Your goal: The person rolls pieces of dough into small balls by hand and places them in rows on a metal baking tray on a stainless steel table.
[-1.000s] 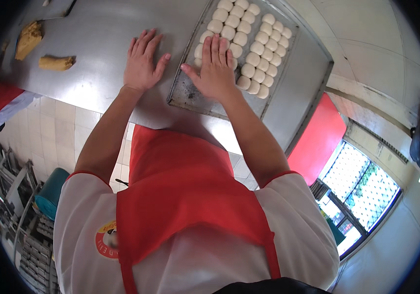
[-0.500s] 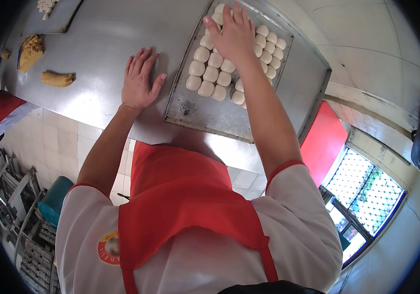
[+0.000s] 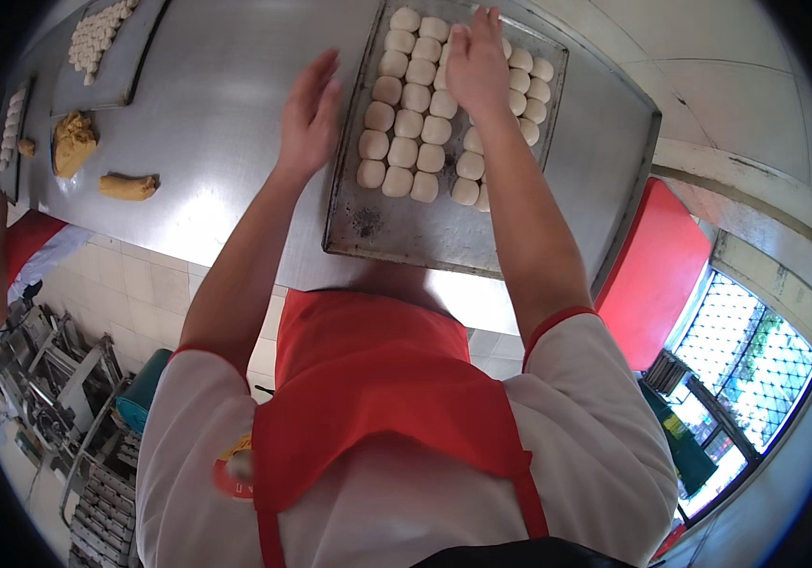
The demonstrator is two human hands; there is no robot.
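Rows of smooth white dough balls (image 3: 408,123) lie in two blocks on a worn metal baking tray (image 3: 406,237). My right hand (image 3: 479,68) hovers over or rests on the gap between the blocks, fingers stretched out and held close together; whether it touches any dough is hidden beneath it. Just left of the tray, my left hand (image 3: 309,118) is raised on edge above the steel table, fingers extended, and nothing is in it.
On the steel table (image 3: 226,114), a yellow dough lump (image 3: 74,145) and a short yellow roll (image 3: 128,186) lie to the left. Beyond them is a tray of small dough pieces (image 3: 93,43). Another person's red apron (image 3: 10,251) shows at far left. A tiled wall (image 3: 718,95) borders the right.
My left hand has lifted off the table and moved right, toward the tray, turning on edge. My right hand has shifted slightly right, its fingers drawn together, uncovering more dough balls.
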